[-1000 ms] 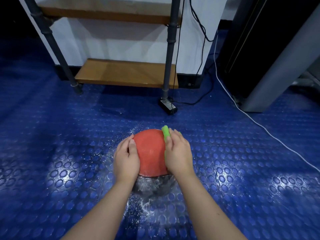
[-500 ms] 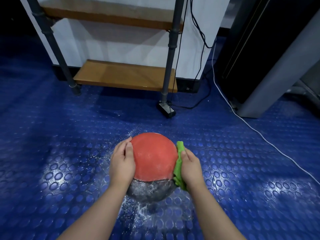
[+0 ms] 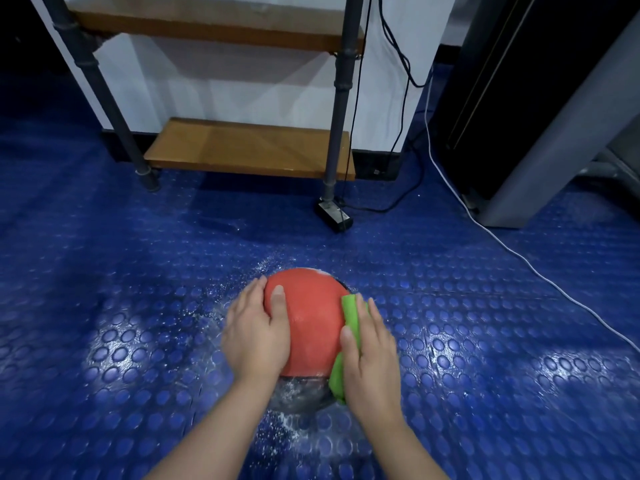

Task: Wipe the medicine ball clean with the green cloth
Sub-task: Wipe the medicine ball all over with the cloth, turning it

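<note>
Two bare forearms entering from the bottom edge. White powdery specks scattered over blue studded floor mat [image 3: 104, 341] just below the ball. Medicine ball [image 3: 308, 320] on the mat, centre frame: red upper part, dark dusty lower part. Left hand [image 3: 258, 332] flat against ball's left side, fingers together, thumb laid across the red. Right hand [image 3: 372, 358] flat on ball's right side, fingers extended and close together, pressing green cloth [image 3: 349, 313] onto the surface; cloth showing above and below the palm. Farther off: small black box [image 3: 333, 216] at foot of pipe-frame wooden shelf [image 3: 249, 148]. White cable [image 3: 519, 258] trailing right. Grey cabinet [image 3: 554, 116] far right.
</note>
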The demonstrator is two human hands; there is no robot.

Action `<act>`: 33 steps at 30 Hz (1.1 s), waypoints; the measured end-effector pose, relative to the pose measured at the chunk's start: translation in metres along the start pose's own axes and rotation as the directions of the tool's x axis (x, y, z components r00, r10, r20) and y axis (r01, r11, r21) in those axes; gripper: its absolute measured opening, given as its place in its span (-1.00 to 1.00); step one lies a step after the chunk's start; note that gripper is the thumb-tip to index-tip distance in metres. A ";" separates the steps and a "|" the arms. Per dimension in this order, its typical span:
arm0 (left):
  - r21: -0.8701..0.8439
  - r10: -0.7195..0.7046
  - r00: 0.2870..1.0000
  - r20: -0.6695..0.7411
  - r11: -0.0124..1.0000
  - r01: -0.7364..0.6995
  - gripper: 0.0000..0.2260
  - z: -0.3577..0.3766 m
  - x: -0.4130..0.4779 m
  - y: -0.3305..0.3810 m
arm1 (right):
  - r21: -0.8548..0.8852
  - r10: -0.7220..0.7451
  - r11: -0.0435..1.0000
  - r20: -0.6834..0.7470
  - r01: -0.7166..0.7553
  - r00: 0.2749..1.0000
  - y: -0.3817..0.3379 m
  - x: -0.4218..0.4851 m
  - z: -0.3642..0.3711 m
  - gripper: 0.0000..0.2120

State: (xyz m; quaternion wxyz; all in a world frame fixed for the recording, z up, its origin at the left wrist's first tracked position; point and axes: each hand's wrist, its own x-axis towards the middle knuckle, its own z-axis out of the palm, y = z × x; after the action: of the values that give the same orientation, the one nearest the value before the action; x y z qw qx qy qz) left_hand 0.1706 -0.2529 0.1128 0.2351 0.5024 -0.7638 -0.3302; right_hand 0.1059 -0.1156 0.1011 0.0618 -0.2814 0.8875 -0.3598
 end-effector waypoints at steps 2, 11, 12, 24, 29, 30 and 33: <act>0.018 -0.019 1.000 0.021 1.000 0.019 -0.52 0.001 0.002 0.003 | 0.235 0.167 0.958 0.005 -0.164 0.986 0.001 0.012 0.005 -0.52; -0.006 0.047 0.999 0.020 0.999 -0.047 -0.41 -0.004 -0.002 0.001 | 0.256 0.160 0.945 0.176 -0.202 0.971 -0.026 0.063 -0.011 -0.66; -0.018 0.063 0.998 0.012 0.998 -0.063 -0.36 -0.004 -0.004 -0.002 | 0.187 0.095 0.973 0.193 -0.132 0.977 -0.031 0.069 -0.012 -0.65; -0.090 0.152 0.988 -0.032 0.984 -0.154 -0.47 -0.010 -0.018 -0.019 | -0.017 -0.139 0.986 0.481 0.167 0.866 -0.062 0.099 -0.009 -0.60; -0.105 0.112 0.990 0.080 0.989 -0.104 -0.66 -0.014 0.000 -0.016 | 0.176 -0.206 0.971 0.250 0.165 0.946 -0.012 0.050 -0.017 -0.60; -0.103 0.111 0.989 0.099 0.990 -0.100 -0.70 -0.014 0.004 -0.015 | 0.218 -0.167 0.968 0.203 0.122 0.965 0.000 0.039 -0.016 -0.61; -0.044 0.079 0.989 0.121 0.996 -0.074 -0.70 -0.010 0.008 -0.004 | 0.462 0.121 0.869 0.151 -0.178 0.981 0.013 0.040 -0.012 -0.67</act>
State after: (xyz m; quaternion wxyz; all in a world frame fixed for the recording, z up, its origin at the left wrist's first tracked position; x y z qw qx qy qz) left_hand 0.1767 -0.2637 0.1168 0.2099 0.4468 -0.7888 -0.3661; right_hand 0.0629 -0.1222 0.1050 0.2082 -0.2089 0.7866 -0.5426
